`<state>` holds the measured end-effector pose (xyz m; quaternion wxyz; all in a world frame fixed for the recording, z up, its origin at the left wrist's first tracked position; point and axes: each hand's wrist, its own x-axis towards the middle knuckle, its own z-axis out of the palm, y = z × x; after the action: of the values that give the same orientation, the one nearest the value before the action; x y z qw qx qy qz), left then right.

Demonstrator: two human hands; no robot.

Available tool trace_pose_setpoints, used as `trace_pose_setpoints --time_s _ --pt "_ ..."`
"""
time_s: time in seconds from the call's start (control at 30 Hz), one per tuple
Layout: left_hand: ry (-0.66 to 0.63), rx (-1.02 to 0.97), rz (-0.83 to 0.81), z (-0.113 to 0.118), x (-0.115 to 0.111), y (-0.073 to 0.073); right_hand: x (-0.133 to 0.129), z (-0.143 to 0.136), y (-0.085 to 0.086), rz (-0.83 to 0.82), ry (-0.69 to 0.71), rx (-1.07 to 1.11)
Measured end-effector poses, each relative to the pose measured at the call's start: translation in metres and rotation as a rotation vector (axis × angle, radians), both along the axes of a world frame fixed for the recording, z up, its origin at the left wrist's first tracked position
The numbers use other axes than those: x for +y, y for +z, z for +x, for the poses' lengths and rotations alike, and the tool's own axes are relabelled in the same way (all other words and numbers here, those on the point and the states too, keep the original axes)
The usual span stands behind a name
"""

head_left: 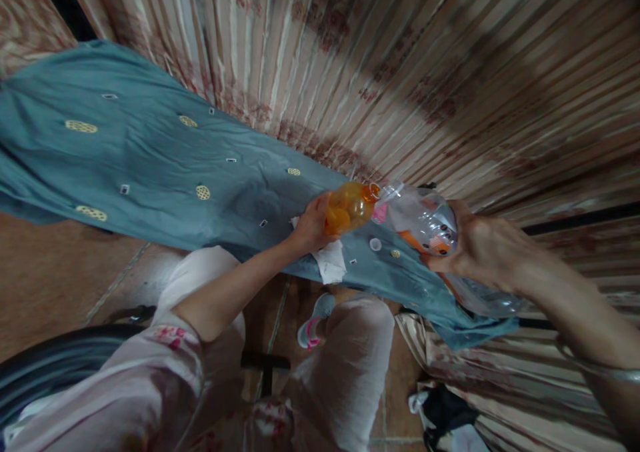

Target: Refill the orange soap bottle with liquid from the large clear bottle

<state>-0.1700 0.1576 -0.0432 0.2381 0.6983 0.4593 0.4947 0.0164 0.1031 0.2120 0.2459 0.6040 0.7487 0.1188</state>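
My left hand [310, 229] is wrapped round a small orange bottle [354, 205], tilted with its neck to the right. My right hand [483, 249] grips a large clear plastic bottle [425, 215] with an orange label, lying nearly sideways. The two bottle necks meet or almost meet; whether they touch I cannot tell. The clear bottle's body continues below my right hand. A pale round cap [375, 245] lies on the teal cloth below the necks. White tissue [331, 263] lies under my left hand. Something pink [380, 213] shows behind the necks.
A teal patterned cloth [150, 165] covers the long narrow surface before me. Pleated curtains [320, 52] rise behind it. A black round-rimmed object [65, 352] is at lower left, and dark and white items [445, 409] lie on the tiled floor at lower right.
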Motion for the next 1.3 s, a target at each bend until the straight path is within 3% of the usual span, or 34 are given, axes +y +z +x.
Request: trace_pose_setpoints --time_s 1.3 --pt "0.000 -0.005 -0.018 0.0003 -0.0005 0.0034 0.0014 0.0023 0.0006 -0.016 -0.012 0.005"
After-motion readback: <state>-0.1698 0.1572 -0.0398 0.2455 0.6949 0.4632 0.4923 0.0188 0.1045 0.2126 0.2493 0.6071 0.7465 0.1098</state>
